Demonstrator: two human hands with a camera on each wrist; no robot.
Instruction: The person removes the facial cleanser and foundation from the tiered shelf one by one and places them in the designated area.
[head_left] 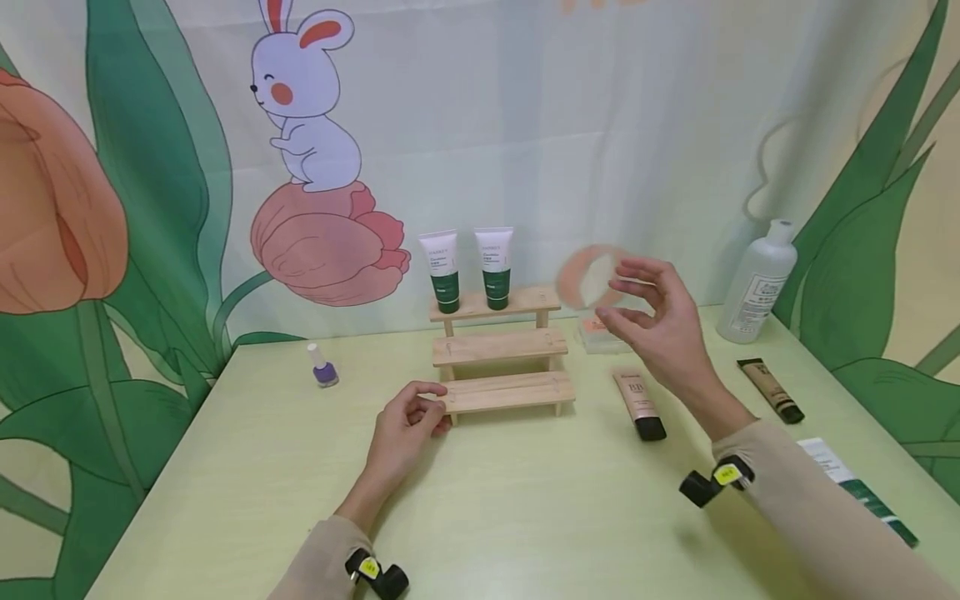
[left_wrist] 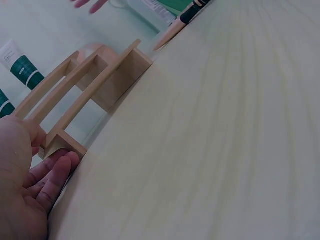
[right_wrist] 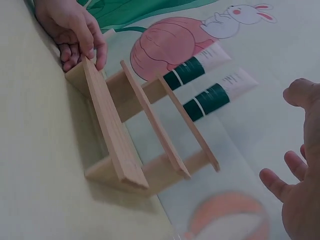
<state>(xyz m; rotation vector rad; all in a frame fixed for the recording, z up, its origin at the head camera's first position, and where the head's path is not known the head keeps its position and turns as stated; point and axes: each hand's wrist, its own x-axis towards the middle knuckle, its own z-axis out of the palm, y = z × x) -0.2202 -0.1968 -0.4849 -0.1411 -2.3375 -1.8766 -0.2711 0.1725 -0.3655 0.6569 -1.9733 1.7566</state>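
Observation:
A three-step wooden display rack (head_left: 501,346) stands on the table. My left hand (head_left: 405,425) holds the left end of its lowest step; the left wrist view has the thumb side at the top and fingers (left_wrist: 59,175) curled beneath. Two white-and-green squeeze tubes, a left one (head_left: 442,271) and a right one (head_left: 495,268), stand upright on the top step. In the air to the right of the rack, my right hand (head_left: 663,325) has its thumb and fingers apart and holds nothing. Below it on the table lies a pink BB cream tube (head_left: 639,404) with a black cap.
A purple nail polish bottle (head_left: 322,367) stands left of the rack. At right are a large white bottle (head_left: 757,283), a gold-and-black tube (head_left: 770,390) and a white-and-green tube (head_left: 858,492). A small clear box (head_left: 596,335) sits behind my right hand, before the printed curtain (head_left: 465,125).

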